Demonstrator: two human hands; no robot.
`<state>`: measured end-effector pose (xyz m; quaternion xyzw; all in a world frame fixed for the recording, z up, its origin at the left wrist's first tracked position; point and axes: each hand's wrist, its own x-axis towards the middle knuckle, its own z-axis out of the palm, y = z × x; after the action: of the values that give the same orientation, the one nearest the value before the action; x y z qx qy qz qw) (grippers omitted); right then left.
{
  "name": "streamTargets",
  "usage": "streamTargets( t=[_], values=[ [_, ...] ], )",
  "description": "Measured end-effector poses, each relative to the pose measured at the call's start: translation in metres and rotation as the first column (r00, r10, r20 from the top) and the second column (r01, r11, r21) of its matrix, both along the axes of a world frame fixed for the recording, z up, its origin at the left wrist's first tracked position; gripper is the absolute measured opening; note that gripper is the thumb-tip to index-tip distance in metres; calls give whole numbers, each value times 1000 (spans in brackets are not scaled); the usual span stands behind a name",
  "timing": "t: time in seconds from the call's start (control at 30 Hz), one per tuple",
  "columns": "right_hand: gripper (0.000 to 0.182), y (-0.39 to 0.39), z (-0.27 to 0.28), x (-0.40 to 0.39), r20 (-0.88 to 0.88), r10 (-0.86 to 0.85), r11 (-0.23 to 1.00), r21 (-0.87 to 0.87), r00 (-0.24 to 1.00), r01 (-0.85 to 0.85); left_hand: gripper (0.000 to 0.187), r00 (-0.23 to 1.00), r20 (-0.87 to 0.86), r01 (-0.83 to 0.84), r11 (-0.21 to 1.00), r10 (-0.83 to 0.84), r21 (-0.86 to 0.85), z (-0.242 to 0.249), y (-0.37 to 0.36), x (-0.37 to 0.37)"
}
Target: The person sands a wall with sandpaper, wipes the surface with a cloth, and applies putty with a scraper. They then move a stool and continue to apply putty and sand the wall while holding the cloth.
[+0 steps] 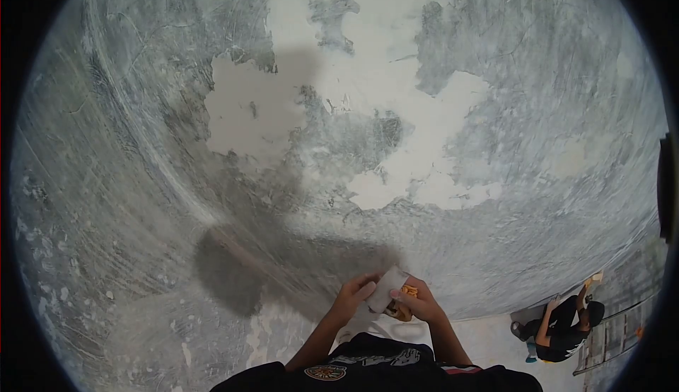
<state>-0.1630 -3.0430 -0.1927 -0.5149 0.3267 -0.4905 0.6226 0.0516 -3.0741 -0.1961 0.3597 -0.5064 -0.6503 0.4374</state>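
Observation:
Both my hands are close together in front of my chest, low in the head view. My left hand (356, 298) is closed on the left edge of a pale, flat rectangular piece (386, 291). At its other side, my right hand (421, 303) is closed around an orange-brown object (400, 312), with the thumb near the pale piece. What exactly these two things are cannot be made out, nor whether they are joined. Beyond the hands rises a grey wall (339, 229) with white patches of filler (254, 109).
A co-worker (566, 328) in dark clothes is at the lower right, one hand raised to the wall with a small yellowish object (594, 278). A ladder (614, 335) is beside that person. My shadow (240, 264) falls on the wall at left.

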Motion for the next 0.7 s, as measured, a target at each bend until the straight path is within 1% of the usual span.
streamTargets(
  t=[0.03, 0.07, 0.13, 0.17, 0.23, 0.27, 0.33, 0.37, 0.43, 0.47, 0.53, 0.57, 0.6, 0.63, 0.67, 0.7],
  values=[
    [28, -3, 3, 1, -2, 46, 999, 0, 999, -46, 31, 994, -22, 110, 985, -108, 131, -1, 0, 5],
    [28, -6, 5, 2, -5, 47, 999, 4, 999, -47, 31, 994, -26, 109, 985, -107, 134, -3, -1, 10],
    [29, -13, 8, 4, -14, 97, 995, 36, 995, -96, 25, 987, -111, 135, 978, -118, 159, -4, -1, 17],
    [29, -17, 7, 4, -14, 100, 994, 37, 995, -99, 25, 987, -112, 133, 978, -116, 160, -4, -2, 19],
    [29, -23, 5, 3, -94, 126, 992, 32, 988, -123, 14, 986, -137, 110, 990, -97, 87, -5, -3, 21],
    [29, -25, 6, 4, -94, 125, 992, 35, 988, -122, 14, 986, -138, 111, 990, -98, 89, -6, -3, 22],
    [28, -27, 9, 6, -204, 116, 992, -25, 972, -124, 13, 965, -261, 47, 999, -40, 20, -9, -1, 22],
    [28, -28, 7, 6, -207, 111, 993, -25, 972, -119, 13, 964, -263, 52, 998, -45, 19, -9, 0, 21],
    [28, -24, -1, 9, -178, 128, 992, 42, 976, -122, 16, 925, -379, -1, 1000, -4, -14, -8, 10, 15],
    [28, -21, -2, 11, -179, 129, 991, 42, 975, -124, 16, 925, -381, -3, 1000, -3, -13, -7, 15, 13],
    [29, -16, 0, 15, -43, 145, 986, 87, 988, -141, 21, 954, -299, 0, 997, -25, -82, -3, 21, 9],
    [29, -16, -8, 16, -46, 151, 986, 81, 988, -147, 21, 954, -300, -5, 996, -21, -88, 3, 23, 6],
    [30, -17, -21, 15, -73, 109, 991, 90, 991, -103, 22, 985, -164, -74, 993, 58, -95, 9, 26, 3],
    [30, -17, -22, 16, -102, 69, 993, 101, 992, -59, 25, 990, -26, -143, 984, 141, -107, 11, 28, 0],
    [30, -17, -21, 15, -104, 74, 993, 102, 992, -63, 25, 989, -28, -147, 984, 145, -106, 10, 28, -1],
    [29, -16, -19, 13, -117, 75, 995, 80, 990, -66, 27, 986, -109, -123, 992, 124, 15, 6, 27, -4]
  ],
)
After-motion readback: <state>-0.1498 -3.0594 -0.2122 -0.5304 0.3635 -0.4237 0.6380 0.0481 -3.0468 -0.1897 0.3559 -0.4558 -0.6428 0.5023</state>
